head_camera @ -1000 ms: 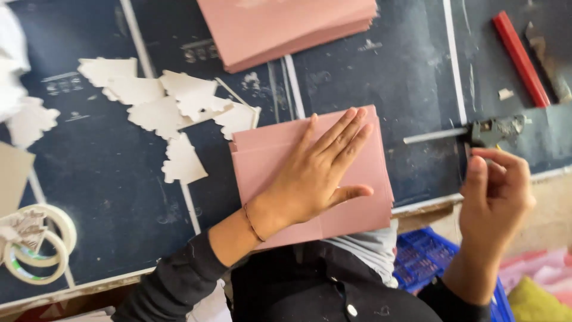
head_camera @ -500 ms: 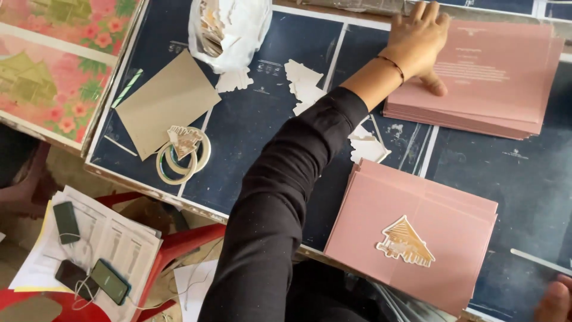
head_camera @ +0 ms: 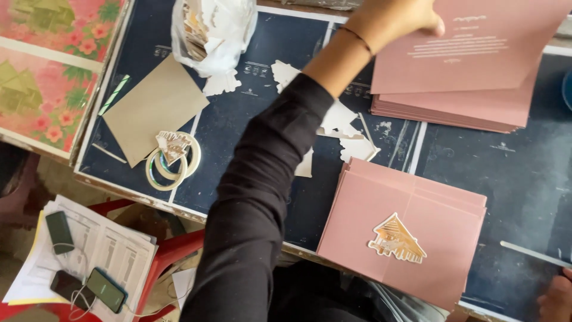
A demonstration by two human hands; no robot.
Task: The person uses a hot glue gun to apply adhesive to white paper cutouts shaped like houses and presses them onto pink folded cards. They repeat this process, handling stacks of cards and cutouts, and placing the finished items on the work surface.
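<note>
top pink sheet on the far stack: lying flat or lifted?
Lifted. The left hand holds the top pink sheet by its edge, tilted up off the stack.

Soft, even daylight over the dark blue tabletop (head_camera: pixel 250 125), w/ no hard shadows; only a faint shade under the black-sleeved left arm (head_camera: pixel 262 197). The crumpled white plastic bag (head_camera: pixel 214 27) near top edge is brightest, close to blown out. Slight motion blur on the left hand (head_camera: pixel 396 18) & the lifted pink paper card (head_camera: pixel 476 45); its print is too smeared to make out. The pink folded card w/ a house-shaped sticker (head_camera: pixel 405 238) is sharp. Floor area lower left dimmer. Right hand (head_camera: pixel 557 298) cut by frame corner.
</note>
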